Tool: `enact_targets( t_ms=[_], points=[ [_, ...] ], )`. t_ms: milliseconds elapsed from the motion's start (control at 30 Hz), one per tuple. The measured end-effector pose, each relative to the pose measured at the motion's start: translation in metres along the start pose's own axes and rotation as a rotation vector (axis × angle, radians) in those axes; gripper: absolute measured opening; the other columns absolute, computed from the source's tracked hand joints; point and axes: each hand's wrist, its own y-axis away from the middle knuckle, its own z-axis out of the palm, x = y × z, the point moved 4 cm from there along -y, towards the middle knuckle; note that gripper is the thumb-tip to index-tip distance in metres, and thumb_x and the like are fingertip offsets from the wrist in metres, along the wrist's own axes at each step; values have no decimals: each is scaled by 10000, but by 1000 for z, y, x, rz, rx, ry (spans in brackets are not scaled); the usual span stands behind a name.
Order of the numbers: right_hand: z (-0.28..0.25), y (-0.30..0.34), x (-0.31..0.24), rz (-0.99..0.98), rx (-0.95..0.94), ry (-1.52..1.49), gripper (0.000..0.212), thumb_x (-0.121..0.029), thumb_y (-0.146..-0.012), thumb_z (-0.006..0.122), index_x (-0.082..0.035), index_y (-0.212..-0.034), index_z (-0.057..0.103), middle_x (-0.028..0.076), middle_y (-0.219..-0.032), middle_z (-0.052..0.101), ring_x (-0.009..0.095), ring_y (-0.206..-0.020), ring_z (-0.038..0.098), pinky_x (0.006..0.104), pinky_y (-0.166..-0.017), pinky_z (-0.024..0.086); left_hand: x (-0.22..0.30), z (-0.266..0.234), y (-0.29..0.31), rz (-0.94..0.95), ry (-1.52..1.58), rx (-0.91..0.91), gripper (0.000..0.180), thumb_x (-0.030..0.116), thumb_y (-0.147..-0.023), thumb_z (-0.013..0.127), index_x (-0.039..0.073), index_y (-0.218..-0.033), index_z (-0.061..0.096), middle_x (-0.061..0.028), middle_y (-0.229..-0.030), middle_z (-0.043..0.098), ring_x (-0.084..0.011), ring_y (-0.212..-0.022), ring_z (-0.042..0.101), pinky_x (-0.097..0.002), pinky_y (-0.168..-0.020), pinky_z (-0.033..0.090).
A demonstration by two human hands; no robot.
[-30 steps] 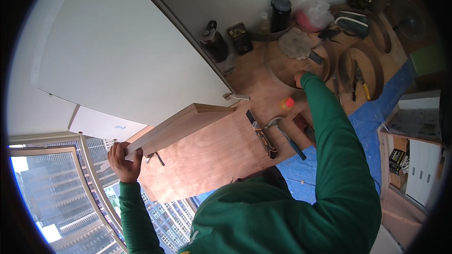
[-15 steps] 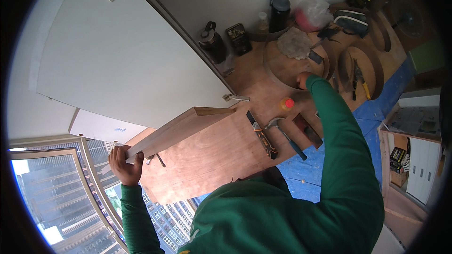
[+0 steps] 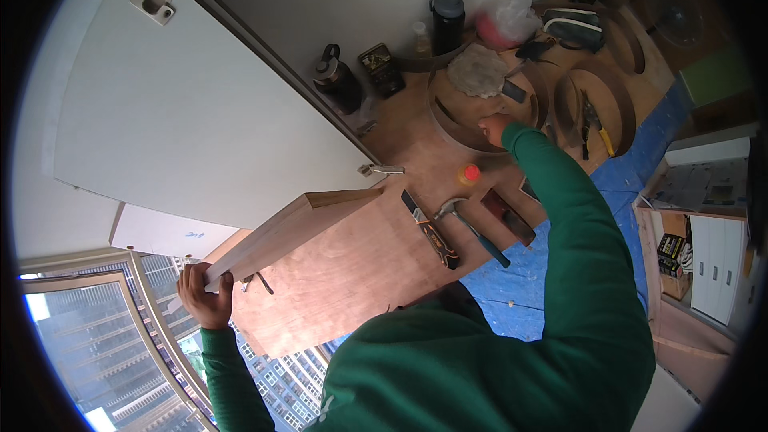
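Note:
My left hand (image 3: 206, 294) is closed round the near left end of a wooden board (image 3: 280, 232), thumb on one side and fingers on the other. The board stands on edge on the plywood worktop (image 3: 344, 288), its far end close to the white cabinet door (image 3: 192, 104). My right hand (image 3: 494, 128) reaches inside a large loop of thin brown strip (image 3: 442, 134), fingers curled; whatever lies in them is hidden. Inside that loop, beyond the hand, are a greyish crumpled pad (image 3: 478, 70) and a dark block (image 3: 514, 92).
A utility knife (image 3: 432, 232), a claw hammer (image 3: 478, 234), a wooden hand plane (image 3: 509, 216) and a red-capped bottle (image 3: 469, 174) lie near the worktop's front edge. Pliers (image 3: 600, 124) rest in another strip loop. Dark flasks (image 3: 448, 24) stand behind. A window (image 3: 88, 344) is at left.
The whole view has shifted slightly. A dark curved piece now shows inside the loop to the left of my right hand. My left hand keeps its grip on the board.

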Motion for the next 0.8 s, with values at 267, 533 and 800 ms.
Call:
enact_targets(
  t_ms=[267,533,800],
  points=[
    [-92,28,20,-22,353,-359,466,-183,-946,795,-22,-1374,699,148,-1131,791,266,-1032,742,401,-943,564,-2,0,-2,5,-14,-1,409,434,-859,806,74,-928,624,-99,-848,531,-331,-803,558,-479,-779,431],
    [-177,125,-16,-221,548,-574,338,-105,-961,816,29,-1233,669,74,-1084,759,110,-1004,677,320,-901,544,-1,0,-6,8,-19,18,392,424,-849,808,76,-905,637,-85,-831,542,-314,-793,563,-463,-772,425],
    [-230,189,-80,-309,410,-1228,114,-102,-1041,747,-41,-1089,663,46,-902,723,132,-842,730,311,-848,593,-1,0,-4,12,-4,34,403,433,-843,823,79,-899,638,-85,-839,555,-317,-815,586,-467,-787,440]
  ],
)
